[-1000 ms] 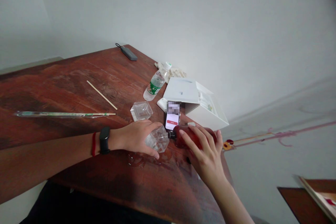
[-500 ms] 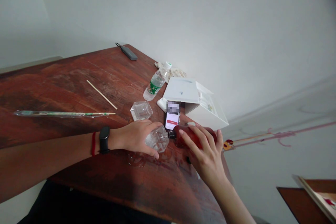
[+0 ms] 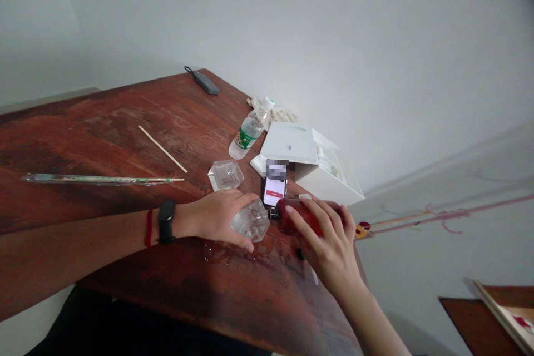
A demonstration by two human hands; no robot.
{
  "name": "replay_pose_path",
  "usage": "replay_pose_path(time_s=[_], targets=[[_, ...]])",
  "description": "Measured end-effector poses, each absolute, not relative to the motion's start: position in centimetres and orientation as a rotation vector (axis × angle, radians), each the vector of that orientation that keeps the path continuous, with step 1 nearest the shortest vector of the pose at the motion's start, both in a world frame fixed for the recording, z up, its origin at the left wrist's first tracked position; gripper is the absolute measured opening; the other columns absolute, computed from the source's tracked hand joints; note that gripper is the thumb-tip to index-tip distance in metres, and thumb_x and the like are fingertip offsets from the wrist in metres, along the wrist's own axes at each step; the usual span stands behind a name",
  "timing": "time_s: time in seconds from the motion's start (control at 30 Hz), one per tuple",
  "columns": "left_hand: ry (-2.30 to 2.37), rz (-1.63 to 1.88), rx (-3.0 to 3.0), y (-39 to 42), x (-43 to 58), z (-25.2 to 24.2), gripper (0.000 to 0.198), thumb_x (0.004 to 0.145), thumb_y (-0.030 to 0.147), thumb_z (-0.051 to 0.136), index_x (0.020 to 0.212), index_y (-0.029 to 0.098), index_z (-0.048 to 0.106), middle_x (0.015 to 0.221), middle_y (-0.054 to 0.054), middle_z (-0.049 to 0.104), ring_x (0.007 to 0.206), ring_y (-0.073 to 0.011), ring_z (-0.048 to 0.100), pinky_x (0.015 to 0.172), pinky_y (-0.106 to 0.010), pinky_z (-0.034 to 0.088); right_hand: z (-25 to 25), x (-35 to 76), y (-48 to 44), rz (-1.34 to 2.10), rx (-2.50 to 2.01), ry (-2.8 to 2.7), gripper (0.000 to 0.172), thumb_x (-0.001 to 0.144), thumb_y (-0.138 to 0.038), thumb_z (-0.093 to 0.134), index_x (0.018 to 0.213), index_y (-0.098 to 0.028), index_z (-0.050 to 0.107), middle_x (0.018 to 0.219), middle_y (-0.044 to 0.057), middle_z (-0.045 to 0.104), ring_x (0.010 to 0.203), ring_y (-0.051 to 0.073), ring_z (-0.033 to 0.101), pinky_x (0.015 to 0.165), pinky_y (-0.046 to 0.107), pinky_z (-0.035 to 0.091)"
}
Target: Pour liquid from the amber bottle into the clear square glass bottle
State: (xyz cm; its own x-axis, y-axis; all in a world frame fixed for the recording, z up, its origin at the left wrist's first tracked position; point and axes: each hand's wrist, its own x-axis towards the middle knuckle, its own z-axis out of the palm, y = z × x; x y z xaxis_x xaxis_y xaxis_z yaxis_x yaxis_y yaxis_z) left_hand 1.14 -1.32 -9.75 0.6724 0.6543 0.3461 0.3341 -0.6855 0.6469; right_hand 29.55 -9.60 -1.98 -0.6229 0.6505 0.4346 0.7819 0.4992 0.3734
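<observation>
Left hand (image 3: 219, 219): fingers wrapped round a clear faceted container (image 3: 252, 225). Right hand (image 3: 331, 245): grasping a red-brown bottle (image 3: 298, 217), which lies tipped between the two grips, its dark neck at the container's mouth.

Progress: bottle is uncapped and neck and mouth are brought together. Judged mid-pour, though no stream is visible. Fill level in container, and amount left in bottle: cannot tell. Wet patch (image 3: 217, 254) on the table (image 3: 183, 295), just nearside of the left grip. Small black piece (image 3: 301, 255) beneath the right hand, possibly the cap.

Writing: none seen on the held bottle. Water bottle (image 3: 245, 138), beyond both grips: green label, characters too small. Phone (image 3: 274, 193), just beyond the held bottle: lit screen, red button, text illegible, upper part pixelated. White box (image 3: 290, 144) behind phone: small grey mark, not readable. Plastic sleeve (image 3: 100, 180), beyond left wrist: green print, illegible.
</observation>
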Motion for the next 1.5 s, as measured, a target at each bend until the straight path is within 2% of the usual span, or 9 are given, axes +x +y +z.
replay_pose_path(time_s=[0.17, 0.37, 0.7, 0.83, 0.9, 1.07, 1.27, 1.5], targets=[[0.746, 0.785, 2.347, -1.29, 1.14, -9.87, 0.102, 0.071, 0.070, 0.094, 0.149, 0.019, 0.054, 0.133, -0.018, 0.072, 0.120, -0.0412, 0.071, 0.105, -0.049, 0.054, -1.97, 29.60, -9.55, -0.821, -1.207, -2.507, 0.063, 0.104, -0.018, 0.059, 0.164, -0.033, 0.047, 0.147, 0.017, 0.064, 0.136, 0.035, 0.058, 0.124, 0.061, 0.023], [0.737, 0.790, 2.344, -1.29, 1.07, -9.88, 0.102, 0.071, 0.072, 0.093, 0.148, 0.017, 0.055, 0.133, -0.019, 0.072, 0.120, -0.0411, 0.071, 0.105, -0.049, 0.054, -2.05, 30.06, -9.48, -0.834, -1.216, -2.537, 0.070, 0.101, -0.020, 0.064, 0.166, -0.036, 0.042, 0.150, 0.015, 0.063, 0.137, 0.034, 0.057, 0.127, 0.062, 0.019], [0.743, 0.817, 2.322, -1.28, 1.05, -9.99, 0.100, 0.069, 0.072, 0.094, 0.146, 0.021, 0.056, 0.128, -0.016, 0.074, 0.117, -0.0406, 0.072, 0.102, -0.048, 0.055, -1.94, 29.61, -9.59, -0.836, -1.227, -2.506, 0.069, 0.101, -0.019, 0.063, 0.166, -0.036, 0.043, 0.148, 0.015, 0.064, 0.135, 0.034, 0.059, 0.127, 0.062, 0.019], [0.742, 0.802, 2.336, -1.29, 1.03, -9.96, 0.102, 0.070, 0.070, 0.095, 0.148, 0.018, 0.055, 0.133, -0.019, 0.073, 0.122, -0.0418, 0.071, 0.106, -0.050, 0.054, -1.87, 29.85, -9.53, -0.844, -1.224, -2.536, 0.070, 0.100, -0.019, 0.065, 0.165, -0.035, 0.044, 0.150, 0.015, 0.062, 0.137, 0.034, 0.058, 0.129, 0.062, 0.017], [0.742, 0.798, 2.337, -1.33, 1.03, -9.93, 0.104, 0.070, 0.069, 0.095, 0.150, 0.016, 0.053, 0.136, -0.021, 0.071, 0.123, -0.0421, 0.070, 0.108, -0.051, 0.053, -1.82, 29.88, -9.54, -0.839, -1.228, -2.545, 0.071, 0.100, -0.019, 0.064, 0.166, -0.036, 0.043, 0.151, 0.014, 0.061, 0.138, 0.034, 0.057, 0.129, 0.062, 0.016], [0.750, 0.802, 2.318, -1.42, 0.99, -9.92, 0.097, 0.070, 0.071, 0.094, 0.144, 0.020, 0.058, 0.131, -0.017, 0.074, 0.120, -0.0413, 0.071, 0.104, -0.050, 0.054, -1.81, 29.73, -9.61, -0.823, -1.225, -2.528, 0.070, 0.102, -0.020, 0.062, 0.167, -0.036, 0.041, 0.149, 0.015, 0.063, 0.136, 0.035, 0.058, 0.127, 0.064, 0.020], [0.746, 0.779, 2.319, -1.30, 0.88, -10.07, 0.107, 0.071, 0.070, 0.094, 0.153, 0.018, 0.051, 0.139, -0.021, 0.070, 0.126, -0.0424, 0.069, 0.109, -0.052, 0.052, -1.91, 29.75, -9.60, -0.816, -1.219, -2.516, 0.071, 0.104, -0.019, 0.060, 0.169, -0.038, 0.037, 0.151, 0.015, 0.062, 0.138, 0.035, 0.058, 0.127, 0.063, 0.020], [0.767, 0.757, 2.311, -1.33, 0.91, -10.02, 0.106, 0.070, 0.070, 0.095, 0.153, 0.018, 0.052, 0.137, -0.020, 0.071, 0.126, -0.0432, 0.069, 0.110, -0.052, 0.051, -1.92, 29.85, -9.60, -0.815, -1.239, -2.524, 0.078, 0.103, -0.019, 0.064, 0.170, -0.042, 0.032, 0.151, 0.013, 0.062, 0.139, 0.034, 0.058, 0.128, 0.063, 0.018]])
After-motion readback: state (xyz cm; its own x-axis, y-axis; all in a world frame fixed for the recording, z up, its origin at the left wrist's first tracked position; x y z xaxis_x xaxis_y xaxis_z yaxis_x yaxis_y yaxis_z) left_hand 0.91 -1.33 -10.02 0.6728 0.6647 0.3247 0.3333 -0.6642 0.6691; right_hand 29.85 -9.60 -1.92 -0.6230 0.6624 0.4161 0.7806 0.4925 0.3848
